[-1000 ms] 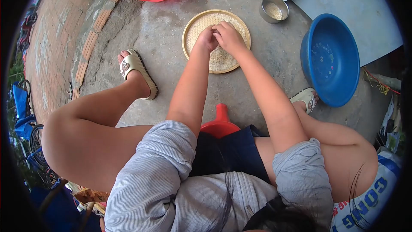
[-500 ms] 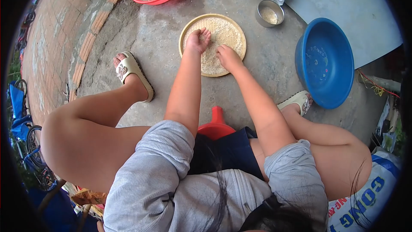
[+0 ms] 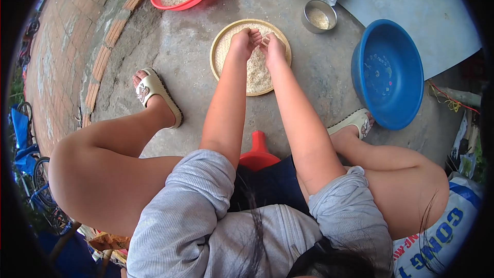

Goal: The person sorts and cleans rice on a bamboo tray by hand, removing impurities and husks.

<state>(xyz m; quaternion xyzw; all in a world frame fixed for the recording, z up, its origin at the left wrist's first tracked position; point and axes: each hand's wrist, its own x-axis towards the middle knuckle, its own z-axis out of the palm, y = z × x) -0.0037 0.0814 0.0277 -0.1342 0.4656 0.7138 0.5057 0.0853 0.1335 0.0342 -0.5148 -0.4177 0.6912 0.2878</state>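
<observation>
Concrete floor (image 3: 329, 67), two hands (image 3: 245, 42) (image 3: 274, 49) over one woven tray (image 3: 212, 57), two basins (image 3: 180, 6) (image 3: 378, 95)

Open concrete (image 3: 325, 78) lies between woven tray (image 3: 212, 57) and blue basin (image 3: 390, 64); a metal bowl (image 3: 309, 25) obstructs farther forward.

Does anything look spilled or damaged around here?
The concrete floor looks cracked and rough beside the brick edging, unlike its smoother middle. Pale specks dot it near the woven tray, perhaps spilled grain, though too small to tell.
</observation>
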